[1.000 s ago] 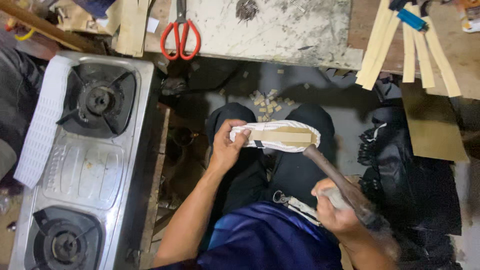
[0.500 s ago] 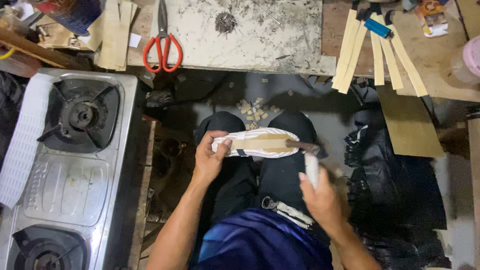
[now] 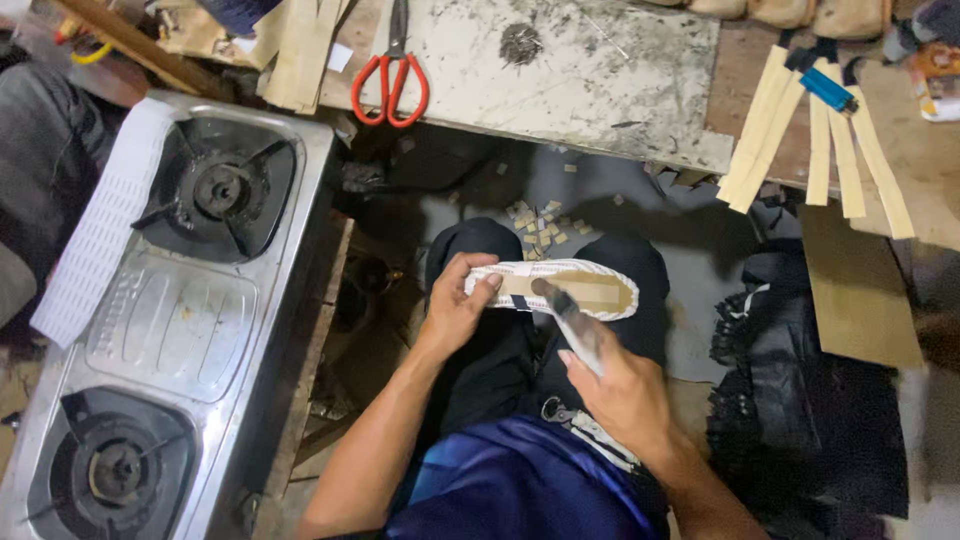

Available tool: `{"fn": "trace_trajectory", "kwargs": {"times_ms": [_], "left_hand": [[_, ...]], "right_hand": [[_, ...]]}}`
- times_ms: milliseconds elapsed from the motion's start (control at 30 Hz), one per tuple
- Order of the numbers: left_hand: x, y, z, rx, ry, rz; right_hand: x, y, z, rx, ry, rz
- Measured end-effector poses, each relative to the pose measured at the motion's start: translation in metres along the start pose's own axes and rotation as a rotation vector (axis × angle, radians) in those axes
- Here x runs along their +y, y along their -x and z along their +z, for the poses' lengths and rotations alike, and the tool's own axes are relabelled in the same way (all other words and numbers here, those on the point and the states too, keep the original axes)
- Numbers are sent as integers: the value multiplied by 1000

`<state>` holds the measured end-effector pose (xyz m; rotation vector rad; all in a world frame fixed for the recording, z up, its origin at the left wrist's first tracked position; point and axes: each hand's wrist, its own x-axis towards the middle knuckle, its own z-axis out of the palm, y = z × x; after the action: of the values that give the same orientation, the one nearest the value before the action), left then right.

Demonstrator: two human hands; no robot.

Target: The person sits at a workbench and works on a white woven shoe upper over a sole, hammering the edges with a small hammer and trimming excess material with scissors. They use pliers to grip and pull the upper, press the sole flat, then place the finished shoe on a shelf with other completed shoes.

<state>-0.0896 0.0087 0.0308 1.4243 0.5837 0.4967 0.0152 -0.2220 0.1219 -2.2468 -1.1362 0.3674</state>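
My left hand (image 3: 455, 310) grips the heel end of a white-edged shoe sole (image 3: 552, 289), fingers curled over its rim, thumb underneath; the sole lies across my knees at the middle of the frame, its tan insole face turned up. My right hand (image 3: 620, 390) is closed round the handle of a hammer (image 3: 568, 315), whose dark head sits on or just above the tan face near a dark mark at mid-length; motion blur keeps me from telling which. Judged progress: the tan layer already sits inside the white woven rim along the whole length, so laying-in looks done; pressing or tapping it down appears under way, and I cannot tell how much of the length is finished. No upper is attached to the sole. Small tan offcuts (image 3: 532, 222) lie on the floor just above my knees. Stock and markings: tan strips (image 3: 800, 150) fan out on the bench at upper right, with a small blue lighter (image 3: 828, 88) lying over their top ends; a tan board sheet (image 3: 860, 290) lies below them. A small printed package (image 3: 938, 80) sits at the far right edge, too blurred to describe further. Red-handled scissors (image 3: 392, 75) rest on the stained grey slab (image 3: 600, 70) at top centre. A two-burner steel gas stove (image 3: 170, 320) fills the left, white perforated sheet (image 3: 95, 240) draped over its edge.
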Motion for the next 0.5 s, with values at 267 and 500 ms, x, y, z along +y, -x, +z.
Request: {"fn": "trace_trajectory", "kwargs": {"times_ms": [267, 500], "left_hand": [[-2, 1, -12, -46, -29, -30], [10, 2, -24, -88, -64, -2]], "right_hand": [[-18, 15, 0, -25, -284, 39], [-3, -7, 27, -124, -272, 409]]}}
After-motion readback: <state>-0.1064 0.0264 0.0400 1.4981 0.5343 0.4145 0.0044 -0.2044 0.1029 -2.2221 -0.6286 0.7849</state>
